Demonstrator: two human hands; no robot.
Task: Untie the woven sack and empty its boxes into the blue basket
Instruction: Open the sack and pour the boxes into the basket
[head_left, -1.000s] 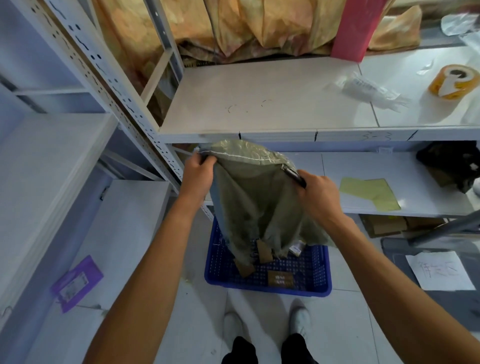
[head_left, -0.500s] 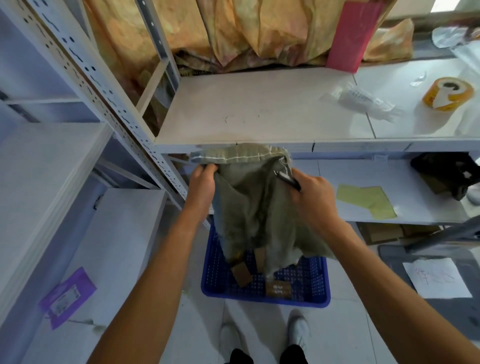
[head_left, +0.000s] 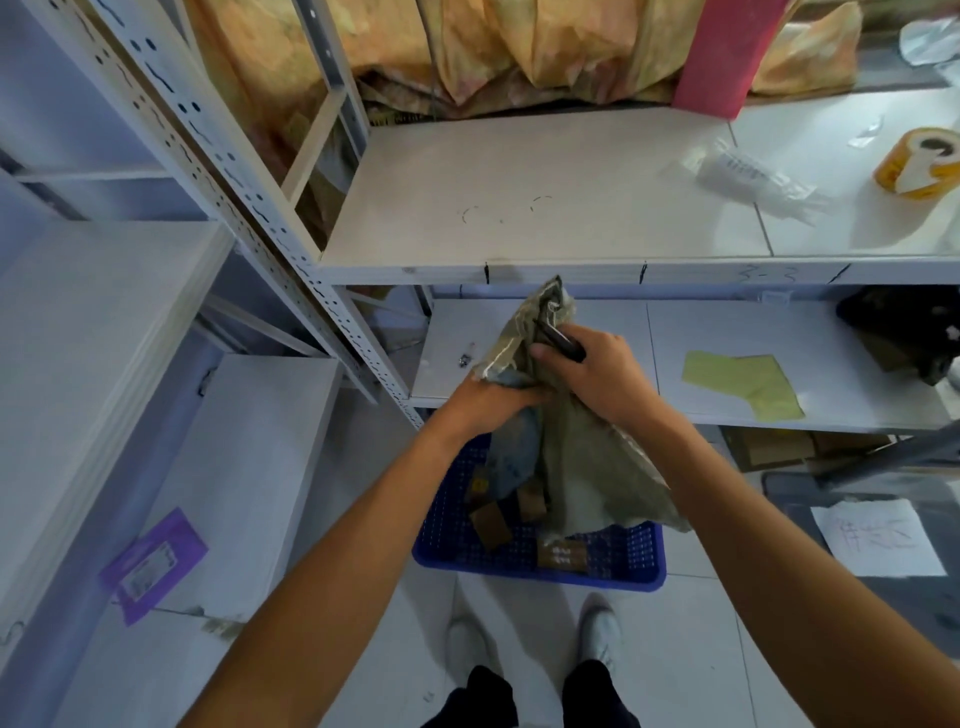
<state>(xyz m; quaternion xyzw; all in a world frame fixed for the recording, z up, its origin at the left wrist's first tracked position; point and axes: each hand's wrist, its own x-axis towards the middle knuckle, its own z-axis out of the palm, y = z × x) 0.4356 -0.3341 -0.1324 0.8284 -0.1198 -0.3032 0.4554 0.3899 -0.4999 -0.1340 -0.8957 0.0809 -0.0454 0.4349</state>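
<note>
Woven sack (head_left: 582, 457) hangs mouth-down at frame centre, directly over the blue basket (head_left: 540, 564) with boxes (head_left: 491, 525) in it. We clench it with our left hand (head_left: 493, 402) and right hand (head_left: 597, 371), fingers closed near its upper end.

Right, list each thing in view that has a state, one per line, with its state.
Woven sack: upended over the basket, bunched, held by both hands.
Blue basket: on the floor, holding several boxes.
Boxes: some lying loose in the basket, some at the sack's mouth.
Left hand: grip closed on the sack.
Right hand: grip closed on the sack and a dark tool.
Tape roll: lying on the shelf.
</note>
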